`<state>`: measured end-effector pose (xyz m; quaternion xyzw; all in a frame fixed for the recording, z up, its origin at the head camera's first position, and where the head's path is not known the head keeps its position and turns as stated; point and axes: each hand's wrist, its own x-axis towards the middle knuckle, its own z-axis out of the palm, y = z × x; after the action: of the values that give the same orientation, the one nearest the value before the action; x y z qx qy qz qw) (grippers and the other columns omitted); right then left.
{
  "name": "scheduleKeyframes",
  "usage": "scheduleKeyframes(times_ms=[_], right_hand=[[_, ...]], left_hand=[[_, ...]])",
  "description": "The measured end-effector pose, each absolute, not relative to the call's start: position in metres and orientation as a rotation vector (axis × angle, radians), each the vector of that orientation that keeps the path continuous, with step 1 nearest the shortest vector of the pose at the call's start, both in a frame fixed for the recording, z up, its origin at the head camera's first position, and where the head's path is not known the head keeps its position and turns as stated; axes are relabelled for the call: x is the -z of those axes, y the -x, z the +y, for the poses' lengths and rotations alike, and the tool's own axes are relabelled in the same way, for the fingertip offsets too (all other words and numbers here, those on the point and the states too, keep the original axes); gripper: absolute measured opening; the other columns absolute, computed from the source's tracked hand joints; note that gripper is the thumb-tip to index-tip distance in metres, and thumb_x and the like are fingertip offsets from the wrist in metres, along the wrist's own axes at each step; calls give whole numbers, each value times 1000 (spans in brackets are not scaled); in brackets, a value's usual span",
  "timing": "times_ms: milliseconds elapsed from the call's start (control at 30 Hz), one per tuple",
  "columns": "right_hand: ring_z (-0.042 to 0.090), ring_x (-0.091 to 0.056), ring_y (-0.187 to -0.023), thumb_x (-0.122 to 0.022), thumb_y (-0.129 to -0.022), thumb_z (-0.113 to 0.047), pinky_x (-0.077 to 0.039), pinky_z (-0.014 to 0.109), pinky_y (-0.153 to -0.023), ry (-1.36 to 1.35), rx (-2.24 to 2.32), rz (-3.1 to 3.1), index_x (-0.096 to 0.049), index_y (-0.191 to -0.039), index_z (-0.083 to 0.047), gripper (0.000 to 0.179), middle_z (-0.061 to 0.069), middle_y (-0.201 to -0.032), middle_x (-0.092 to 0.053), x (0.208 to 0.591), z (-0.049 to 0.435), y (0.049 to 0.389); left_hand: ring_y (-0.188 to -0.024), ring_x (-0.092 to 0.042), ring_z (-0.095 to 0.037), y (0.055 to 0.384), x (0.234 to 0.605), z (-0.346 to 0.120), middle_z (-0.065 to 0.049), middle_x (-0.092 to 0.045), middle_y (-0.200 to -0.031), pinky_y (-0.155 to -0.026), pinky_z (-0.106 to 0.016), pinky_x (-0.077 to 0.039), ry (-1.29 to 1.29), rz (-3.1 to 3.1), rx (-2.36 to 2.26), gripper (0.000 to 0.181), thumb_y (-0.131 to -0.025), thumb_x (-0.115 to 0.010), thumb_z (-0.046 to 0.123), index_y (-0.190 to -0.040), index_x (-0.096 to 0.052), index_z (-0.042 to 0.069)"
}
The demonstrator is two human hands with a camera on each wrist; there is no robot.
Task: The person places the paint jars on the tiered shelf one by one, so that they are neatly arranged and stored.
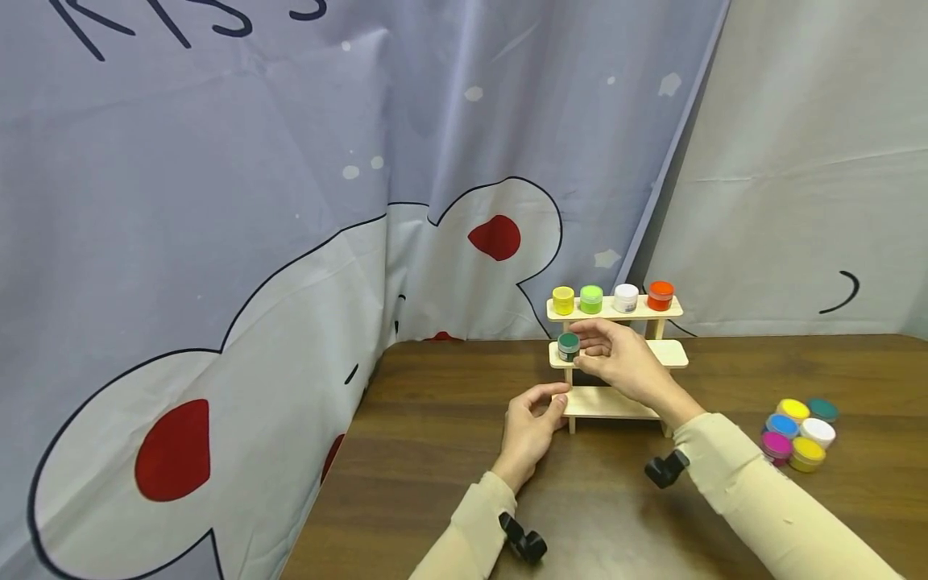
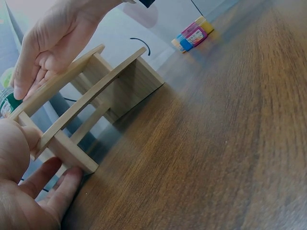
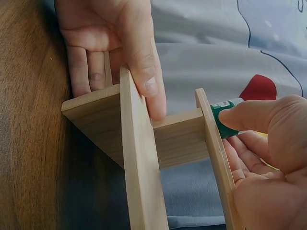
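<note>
Right hand (image 1: 625, 362) pinches a dark green jar (image 1: 569, 345) between thumb and fingers, at the left end of the middle shelf (image 1: 669, 354) of a small wooden rack (image 1: 657, 329). Left hand (image 1: 528, 427) grips the left end of the bottom shelf (image 1: 612, 403), its thumb laid along the wood. Along the top shelf (image 1: 609, 313), left to right, stand a yellow jar (image 1: 563, 300), a light green jar (image 1: 590, 300), a white jar (image 1: 626, 298) and an orange-red jar (image 1: 660, 296), spaced a little apart. The rack stands on a brown wooden table (image 1: 449, 387). Well off to its right, six more jars sit bunched together: two yellow ones (image 1: 807, 455), a teal one (image 1: 822, 409), a blue one (image 1: 781, 427), a white one (image 1: 818, 432) and a magenta one (image 1: 776, 448). Behind the table hangs a printed cloth (image 1: 471, 137) with red and white shapes on greyish blue.
</note>
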<state>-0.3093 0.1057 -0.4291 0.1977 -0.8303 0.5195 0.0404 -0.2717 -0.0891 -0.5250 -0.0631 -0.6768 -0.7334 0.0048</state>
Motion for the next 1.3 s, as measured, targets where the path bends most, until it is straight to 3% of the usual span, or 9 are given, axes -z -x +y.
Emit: scheduleKeyframes(times_ms=[233, 367, 600, 900, 1300], right_hand=[[38, -71, -127, -78, -100, -1, -60, 39, -109, -619, -1621, -2539, -62, -149, 3, 52, 24, -144, -69, 428, 107, 308], [38, -70, -129, -79, -100, -2, -58, 43, -112, -617, -1622, -2545, -61, -150, 3, 53, 24, -145, -69, 428, 109, 309], [37, -70, -129, -81, -99, -2, -58, 39, -113, -619, -1625, -2538, -60, -150, 3, 55, 24, -144, -68, 430, 111, 311], [37, -72, -121, -80, -101, -3, -59, 18, -100, -633, -1693, -2405, -62, -147, 6, 50, 25, -137, -71, 436, 111, 309], [30, -76, -114, -82, -101, -4, -62, 18, -91, -610, -1635, -2300, -67, -144, 3, 46, 23, -133, -73, 421, 121, 295]], left_hand=[[-100, -76, -16, 272, 526, -89, -9, -78, -123, -91, -40, -69, 194, -2117, 2298, 19, -108, -74, 7, -124, -84, 8], [-100, -76, -15, 272, 525, -88, -9, -78, -123, -91, -40, -69, 196, -2112, 2300, 19, -107, -74, 6, -123, -84, 8], [-98, -75, -14, 272, 524, -88, -9, -78, -124, -90, -39, -69, 204, -2111, 2296, 19, -107, -74, 7, -123, -84, 8], [-98, -75, -15, 270, 526, -90, -9, -79, -122, -89, -38, -69, 203, -2098, 2294, 18, -107, -75, 7, -123, -83, 6], [-98, -75, -14, 269, 526, -89, -9, -78, -122, -90, -39, -69, 200, -2104, 2292, 19, -107, -74, 6, -124, -83, 5]])
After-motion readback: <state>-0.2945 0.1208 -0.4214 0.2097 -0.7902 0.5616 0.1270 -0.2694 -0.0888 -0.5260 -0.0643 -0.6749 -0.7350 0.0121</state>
